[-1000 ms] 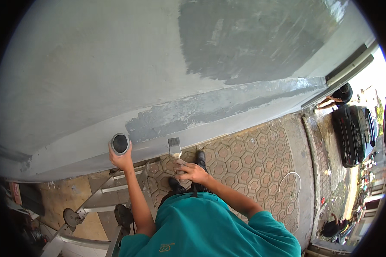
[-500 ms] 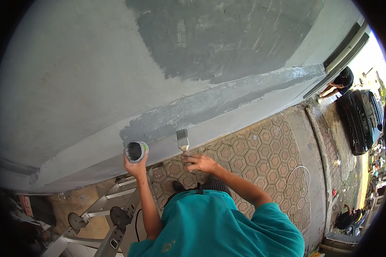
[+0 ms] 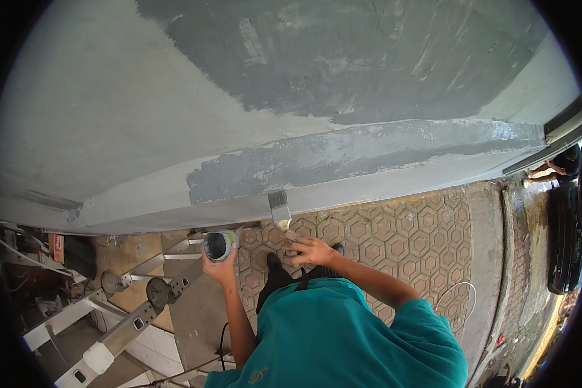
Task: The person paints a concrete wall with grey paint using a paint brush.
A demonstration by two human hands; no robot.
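My left hand [image 3: 221, 268] is wrapped round a small paint pot [image 3: 219, 246], open at the top and dark grey inside. To its right, my right hand [image 3: 309, 251] grips a flat paintbrush [image 3: 279, 208] by the handle. The brush's grey bristles point up toward the lower part of the wall [image 3: 142, 136]; I cannot tell whether they touch it. Darker grey paint [image 3: 362, 61] covers a broad patch of the wall, and another grey band [image 3: 291, 165] runs along its ledge.
An aluminium ladder [image 3: 119, 330] lies to my left, near a red box [image 3: 57, 247]. Under my feet is hexagonal paving [image 3: 394, 246], with a thin white cable [image 3: 475, 294] on its right. A person [image 3: 568, 161] and a black car [image 3: 564, 239] are at the far right.
The view has turned, so the wall patch sits wider and the car lies nearer the right rim. The pot and my left hand appear slightly lower and further right. Both hands keep their hold.
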